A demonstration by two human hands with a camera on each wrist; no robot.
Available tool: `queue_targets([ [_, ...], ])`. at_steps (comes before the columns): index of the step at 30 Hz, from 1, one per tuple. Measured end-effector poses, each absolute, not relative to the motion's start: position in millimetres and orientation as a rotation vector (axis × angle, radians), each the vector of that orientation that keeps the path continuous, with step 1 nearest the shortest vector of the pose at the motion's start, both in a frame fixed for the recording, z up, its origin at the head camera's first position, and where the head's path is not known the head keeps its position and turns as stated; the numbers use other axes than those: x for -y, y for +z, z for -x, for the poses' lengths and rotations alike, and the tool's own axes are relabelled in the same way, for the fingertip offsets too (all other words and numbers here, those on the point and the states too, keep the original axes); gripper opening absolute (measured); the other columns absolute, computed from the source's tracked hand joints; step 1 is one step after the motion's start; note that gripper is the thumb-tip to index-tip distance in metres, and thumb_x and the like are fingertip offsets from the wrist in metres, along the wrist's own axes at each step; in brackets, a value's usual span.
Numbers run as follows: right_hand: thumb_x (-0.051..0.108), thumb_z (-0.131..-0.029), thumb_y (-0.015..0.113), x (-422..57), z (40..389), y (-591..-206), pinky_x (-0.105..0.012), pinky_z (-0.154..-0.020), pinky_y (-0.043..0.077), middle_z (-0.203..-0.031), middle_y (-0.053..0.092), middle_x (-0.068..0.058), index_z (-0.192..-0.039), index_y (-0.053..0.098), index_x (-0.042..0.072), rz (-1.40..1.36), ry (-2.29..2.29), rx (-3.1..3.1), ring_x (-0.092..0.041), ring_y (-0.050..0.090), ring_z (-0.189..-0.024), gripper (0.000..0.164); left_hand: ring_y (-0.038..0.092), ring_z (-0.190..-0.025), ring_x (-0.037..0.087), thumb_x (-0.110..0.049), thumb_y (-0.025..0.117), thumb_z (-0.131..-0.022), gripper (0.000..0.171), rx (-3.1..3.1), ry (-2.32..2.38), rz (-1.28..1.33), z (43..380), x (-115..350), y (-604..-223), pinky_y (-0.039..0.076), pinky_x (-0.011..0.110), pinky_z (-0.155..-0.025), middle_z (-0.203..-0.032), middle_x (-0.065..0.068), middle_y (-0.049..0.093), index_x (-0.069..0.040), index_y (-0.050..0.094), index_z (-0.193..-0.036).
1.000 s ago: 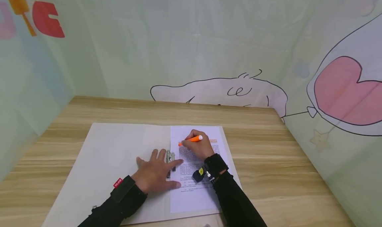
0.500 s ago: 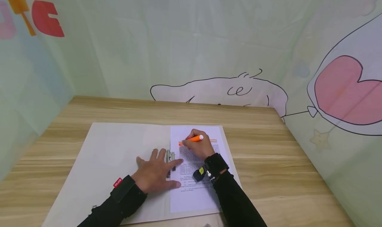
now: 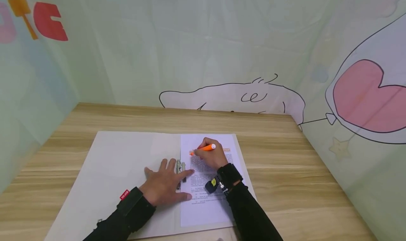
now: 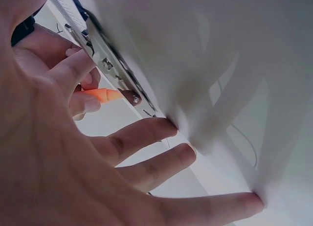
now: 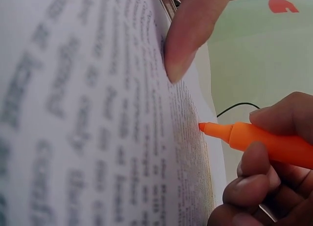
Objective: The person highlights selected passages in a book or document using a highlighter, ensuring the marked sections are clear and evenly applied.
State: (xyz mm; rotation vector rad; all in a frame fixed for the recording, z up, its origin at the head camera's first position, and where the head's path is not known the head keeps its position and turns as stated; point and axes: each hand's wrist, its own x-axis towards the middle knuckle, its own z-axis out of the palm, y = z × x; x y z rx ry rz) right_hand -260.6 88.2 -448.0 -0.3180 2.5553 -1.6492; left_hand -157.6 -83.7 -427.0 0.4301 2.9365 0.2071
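Observation:
My right hand (image 3: pixel 215 158) pinches an orange highlighter (image 3: pixel 207 147) between thumb and fingers. In the right wrist view the highlighter's tip (image 5: pixel 202 127) is right at the printed page, and in the head view it lies at the left end of a line near the top. Orange marking (image 3: pixel 226 150) shows on the upper lines of the page (image 3: pixel 203 216). My left hand (image 3: pixel 166 186) lies spread across the fold, its thumb and index finger reaching over the page's left edge. Its other fingertips touch the white inside of the open folder (image 3: pixel 117 163).
A metal clip (image 3: pixel 179 165) runs along the folder's fold, partly covered by my left hand. The folder lies on a wooden table (image 3: pixel 279 170). Printed fabric walls (image 3: pixel 127 57) stand behind the table and at both sides. A small dark device (image 3: pixel 210 185) hangs at my right wrist.

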Motion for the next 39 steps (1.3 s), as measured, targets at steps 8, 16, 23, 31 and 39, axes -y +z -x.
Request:
queue_targets([
  [8, 0.006, -0.084, 0.075, -88.8, 260.7, -449.4, -0.022, -0.048, 0.039, -0.064, 0.063, -0.003, -0.07, 0.059, 0.006, 0.328, -1.647, -2.574, -0.013, 0.054, -0.055, 0.021, 0.044, -0.121, 0.041, -0.067, 0.076, -0.07, 0.075, -2.929, 0.212, -0.424, 157.4, 83.5, -426.9, 0.036, 0.087, -0.082, -0.134, 0.019, 0.048, -0.042, 0.056, -0.138],
  [16, 0.005, -0.083, 0.077, -91.2, 258.8, -451.9, -0.022, -0.047, 0.04, -0.065, 0.063, -0.003, -0.07, 0.059, 0.006, 0.345, -1.655, -2.576, -0.011, 0.054, -0.053, 0.022, 0.044, -0.121, 0.04, -0.068, 0.074, -0.071, 0.074, -2.922, 0.221, -0.433, 155.3, 83.7, -428.0, 0.035, 0.088, -0.082, -0.135, 0.018, 0.047, -0.043, 0.056, -0.138],
  [23, 0.005, -0.085, 0.075, -91.1, 259.4, -451.2, -0.021, -0.047, 0.041, -0.066, 0.063, -0.004, -0.07, 0.059, 0.006, 0.328, -1.658, -2.57, -0.011, 0.054, -0.053, 0.022, 0.044, -0.12, 0.04, -0.068, 0.075, -0.071, 0.074, -2.923, 0.203, -0.423, 155.9, 82.7, -428.2, 0.035, 0.088, -0.082, -0.133, 0.018, 0.048, -0.042, 0.056, -0.138],
  [31, 0.006, -0.084, 0.075, -91.4, 260.2, -451.2, -0.022, -0.048, 0.04, -0.066, 0.062, -0.003, -0.069, 0.058, 0.008, 0.318, -1.652, -2.589, -0.013, 0.053, -0.054, 0.023, 0.044, -0.119, 0.04, -0.068, 0.075, -0.071, 0.075, -2.923, 0.193, -0.422, 156.2, 82.5, -426.7, 0.035, 0.088, -0.082, -0.132, 0.018, 0.048, -0.042, 0.056, -0.138],
  [39, 0.005, -0.083, 0.075, -92.5, 260.4, -448.1, -0.022, -0.048, 0.038, -0.064, 0.057, -0.001, -0.068, 0.058, 0.007, 0.335, -1.665, -2.6, -0.013, 0.051, -0.054, 0.023, 0.045, -0.118, 0.039, -0.069, 0.074, -0.071, 0.075, -2.935, 0.183, -0.434, 156.8, 83.0, -426.5, 0.036, 0.088, -0.081, -0.129, 0.017, 0.049, -0.043, 0.055, -0.138],
])
